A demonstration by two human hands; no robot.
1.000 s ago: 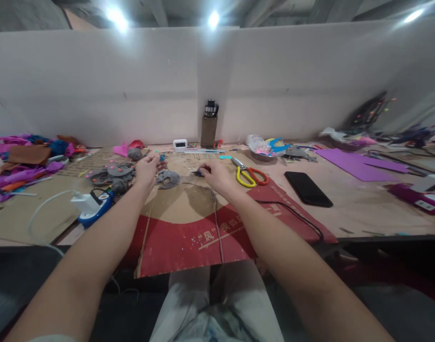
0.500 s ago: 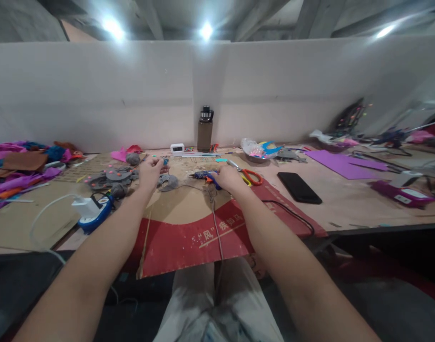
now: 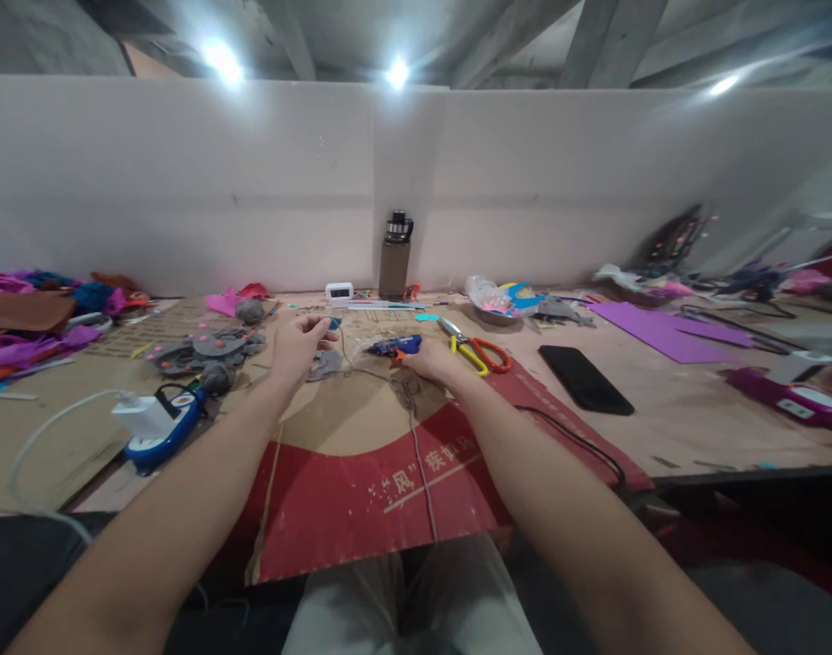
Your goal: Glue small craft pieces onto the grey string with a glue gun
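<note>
On the cardboard-covered bench (image 3: 695, 400), scissors (image 3: 476, 346) and a phone (image 3: 585, 378) lie beside your right hand (image 3: 435, 359), which is closed round a glue gun (image 3: 396, 346). Your left hand (image 3: 298, 346) pinches a blue piece (image 3: 334, 323) too small to identify.

- At frame centre, I see my left hand (image 3: 298, 346) pinching a small blue piece (image 3: 334, 322) at the fingertips.
- Just right of it, my right hand (image 3: 435, 360) grips a blue glue gun (image 3: 396, 346).
- Both forearms extend over a red-and-brown cardboard sheet (image 3: 361, 473).
- Scissors (image 3: 476, 348) lie just right of the right hand, with a black phone (image 3: 586, 379) further right.
- A brown bottle (image 3: 395, 256) stands upright against the back wall, upper centre.
- Grey felt pieces (image 3: 207, 347) lie left of centre.
</note>
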